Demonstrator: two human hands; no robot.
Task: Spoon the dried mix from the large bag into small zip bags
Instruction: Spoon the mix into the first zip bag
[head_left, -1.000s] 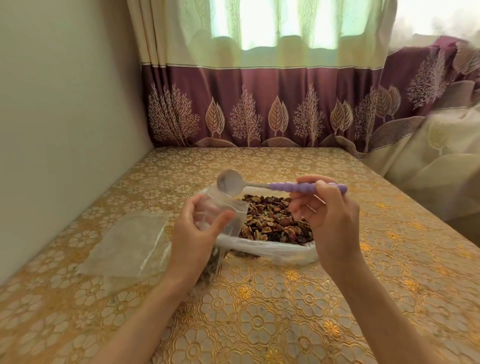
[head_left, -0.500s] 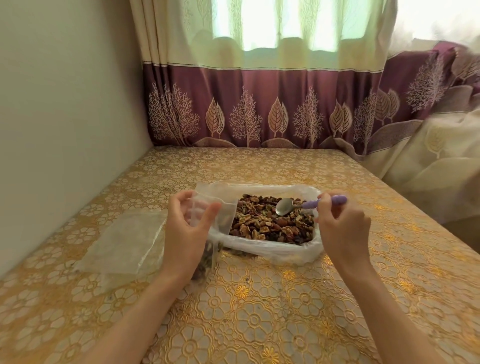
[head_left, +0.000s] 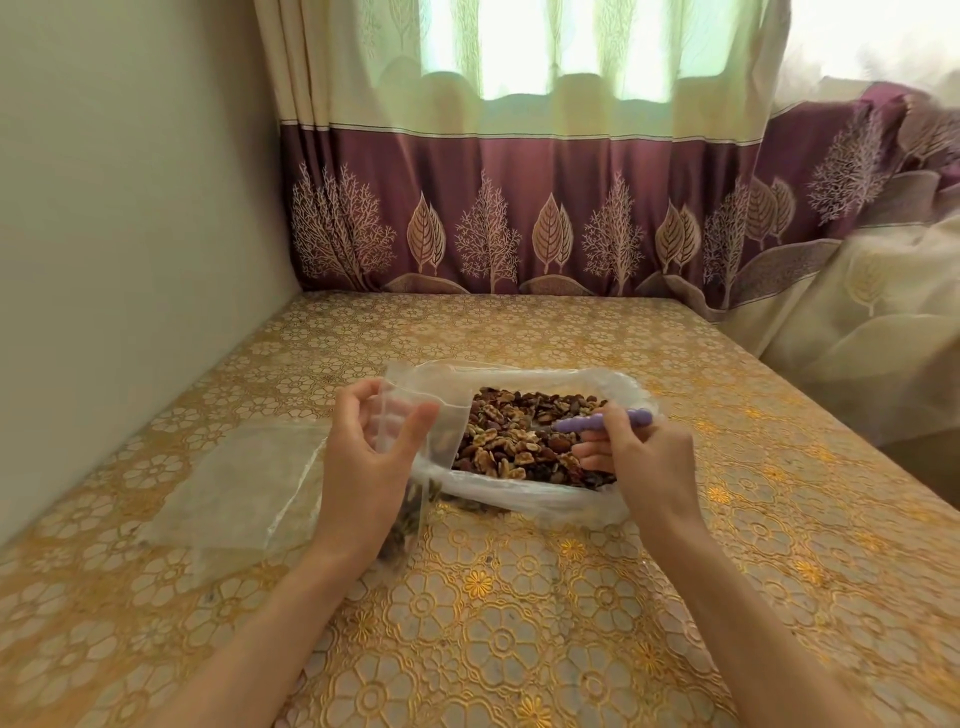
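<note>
Our left hand (head_left: 363, 457) pinches the small bag (head_left: 410, 447) open and upright, just beside the big bag (head_left: 545, 499) of mix (head_left: 524, 436) on the table (head_left: 519, 623). Our right hand (head_left: 644, 457) grips the purple spoon (head_left: 602, 420), its bowl buried in the mix. We judge an overfull scoop could shed pieces on the way across, and the limp mouth could sag shut if our pinch slackens. Spare bags (head_left: 234, 488) lie to the left.

L hand (head_left: 363, 462): bare, no glove/ring/watch visible | R hand (head_left: 647, 462): bare, no jewellery seen | both forearms: bare to frame edge, no sleeve in view | nails short, plain
</note>
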